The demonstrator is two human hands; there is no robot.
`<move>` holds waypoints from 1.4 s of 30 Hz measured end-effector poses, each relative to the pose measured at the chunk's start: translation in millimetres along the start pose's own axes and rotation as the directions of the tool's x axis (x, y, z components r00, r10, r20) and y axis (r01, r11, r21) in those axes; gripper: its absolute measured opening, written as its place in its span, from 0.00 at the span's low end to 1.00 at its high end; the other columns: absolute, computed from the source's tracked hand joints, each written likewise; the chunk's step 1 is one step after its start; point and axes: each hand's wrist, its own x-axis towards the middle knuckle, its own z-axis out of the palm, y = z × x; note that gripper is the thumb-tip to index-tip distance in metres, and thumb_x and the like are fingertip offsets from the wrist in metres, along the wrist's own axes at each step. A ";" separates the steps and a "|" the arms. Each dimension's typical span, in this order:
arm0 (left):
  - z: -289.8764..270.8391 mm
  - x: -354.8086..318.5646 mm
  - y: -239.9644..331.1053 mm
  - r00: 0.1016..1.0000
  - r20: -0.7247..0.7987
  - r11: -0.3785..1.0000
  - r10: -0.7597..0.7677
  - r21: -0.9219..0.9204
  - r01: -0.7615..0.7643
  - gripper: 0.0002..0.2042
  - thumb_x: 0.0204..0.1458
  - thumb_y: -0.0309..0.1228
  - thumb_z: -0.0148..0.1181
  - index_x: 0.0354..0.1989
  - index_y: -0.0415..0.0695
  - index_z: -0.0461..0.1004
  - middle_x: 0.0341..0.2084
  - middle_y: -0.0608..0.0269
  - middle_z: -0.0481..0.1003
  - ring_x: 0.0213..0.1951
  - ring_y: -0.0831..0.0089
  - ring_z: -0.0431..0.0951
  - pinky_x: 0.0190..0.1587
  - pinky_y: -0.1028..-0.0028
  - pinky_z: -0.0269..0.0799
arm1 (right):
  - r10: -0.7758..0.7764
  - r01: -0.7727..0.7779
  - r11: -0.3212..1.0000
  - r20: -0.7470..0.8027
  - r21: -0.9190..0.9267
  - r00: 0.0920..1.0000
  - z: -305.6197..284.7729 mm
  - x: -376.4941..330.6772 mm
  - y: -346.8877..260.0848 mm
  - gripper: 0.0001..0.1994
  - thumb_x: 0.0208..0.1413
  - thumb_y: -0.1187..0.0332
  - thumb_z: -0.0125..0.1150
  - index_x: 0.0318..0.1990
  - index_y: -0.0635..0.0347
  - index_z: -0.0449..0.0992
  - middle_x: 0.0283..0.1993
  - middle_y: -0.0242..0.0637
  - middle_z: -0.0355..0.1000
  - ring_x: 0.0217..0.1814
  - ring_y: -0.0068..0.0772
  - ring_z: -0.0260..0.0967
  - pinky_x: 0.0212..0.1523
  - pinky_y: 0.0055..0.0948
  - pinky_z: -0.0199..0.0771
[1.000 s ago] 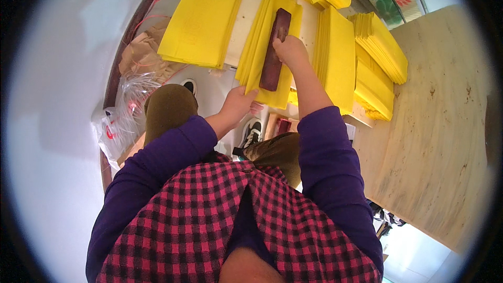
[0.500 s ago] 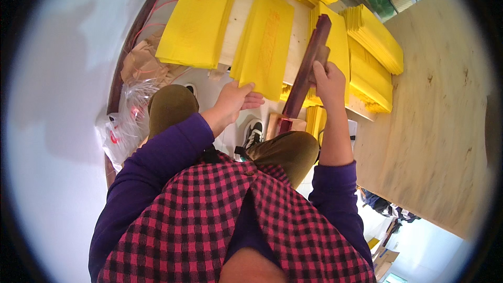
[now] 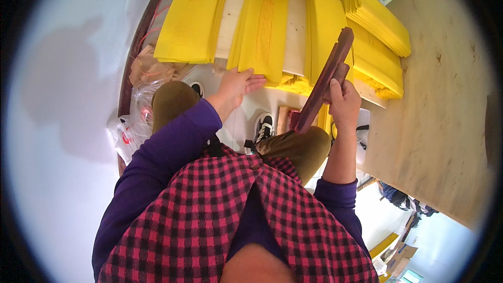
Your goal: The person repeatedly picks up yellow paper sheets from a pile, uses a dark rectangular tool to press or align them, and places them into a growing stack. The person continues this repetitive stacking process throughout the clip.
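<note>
My right hand (image 3: 344, 104) is closed round the handle of a long dark reddish-brown wooden stamp (image 3: 327, 76), held aslant above my right knee. Its face is turned away, so I cannot see it. My left hand (image 3: 233, 88) is open at the near edge of a stack of yellow paper sheets (image 3: 264, 36) with red print. The thumb touches the paper and the fingers stretch to the right along its edge. Partly behind the stamp's lower end is a small wooden box with red inside (image 3: 283, 119).
More yellow stacks lie left (image 3: 189, 18) and right (image 3: 378, 21) on a low wooden bench (image 3: 230, 18). A large plywood board (image 3: 429, 89) rises at the right. By the left wall are brown paper (image 3: 149, 68) and a clear plastic bag (image 3: 131, 131).
My right hand has moved right and a little nearer to me with the stamp, away from the middle stack. My left hand remains at the stack's near edge. The view has shifted slightly.
</note>
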 end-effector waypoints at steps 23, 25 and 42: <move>19.7 24.5 44.9 0.964 -0.021 0.776 0.265 0.598 -0.200 0.11 0.53 0.33 0.53 0.38 0.37 0.70 0.23 0.61 0.73 0.21 0.74 0.72 0.21 0.76 0.67 | 0.056 -0.056 0.990 0.009 0.133 0.998 -14.9 -11.6 31.3 0.15 0.52 0.62 0.57 0.25 0.68 0.68 0.18 0.39 0.65 0.20 0.25 0.60 0.24 0.28 0.63; 21.2 41.1 49.3 0.957 0.024 0.637 0.288 0.741 -0.210 0.11 0.51 0.29 0.52 0.41 0.35 0.69 0.28 0.59 0.74 0.27 0.70 0.74 0.26 0.73 0.70 | 0.059 -0.058 0.992 -0.010 0.111 0.998 -15.3 -11.6 30.7 0.15 0.52 0.62 0.57 0.25 0.68 0.68 0.17 0.38 0.65 0.20 0.23 0.60 0.24 0.28 0.63; 48.2 -80.2 145.9 0.962 0.271 0.856 -0.021 0.502 -0.123 0.19 0.49 0.19 0.48 0.52 0.35 0.64 0.44 0.56 0.72 0.42 0.69 0.76 0.45 0.72 0.72 | 0.108 -0.098 0.938 -0.013 0.332 0.994 -38.0 -15.7 39.9 0.11 0.53 0.66 0.56 0.31 0.68 0.72 0.21 0.35 0.67 0.24 0.19 0.62 0.27 0.23 0.65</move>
